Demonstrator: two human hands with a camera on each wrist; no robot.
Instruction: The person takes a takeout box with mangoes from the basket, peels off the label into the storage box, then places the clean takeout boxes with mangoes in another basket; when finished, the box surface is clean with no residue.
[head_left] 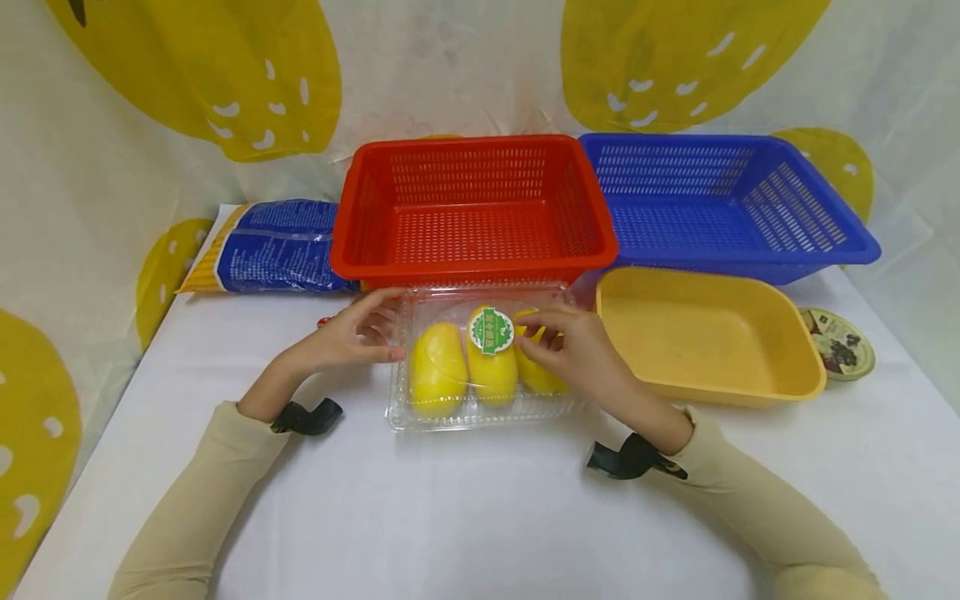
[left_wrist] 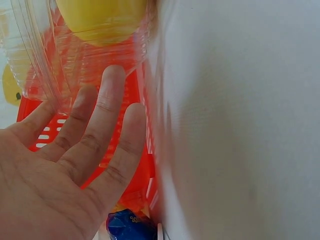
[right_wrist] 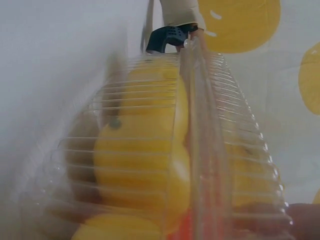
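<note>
A clear plastic clamshell box (head_left: pixel 401 408) with yellow mangoes (head_left: pixel 438 371) inside sits on the white cloth, a round green-and-white sticker (head_left: pixel 491 331) on its lid. My left hand (head_left: pixel 360 333) is at its left side; in the left wrist view the fingers (left_wrist: pixel 114 87) are spread and fairly straight close to the plastic wall, and contact is unclear. Over the right part of the lid, my right hand (head_left: pixel 573 346) has loosely bent fingers, the index and thumb near the sticker. The right wrist view shows the ridged box wall (right_wrist: pixel 210 150) close up, slightly blurred.
Behind the box stands a red basket (head_left: pixel 472 271), with a blue basket (head_left: pixel 795 258) to its right. A yellow tub (head_left: pixel 705 383) is right of the box, beside a round labelled container (head_left: pixel 840 346). A blue-and-yellow packet (head_left: pixel 277 246) lies at the back left.
</note>
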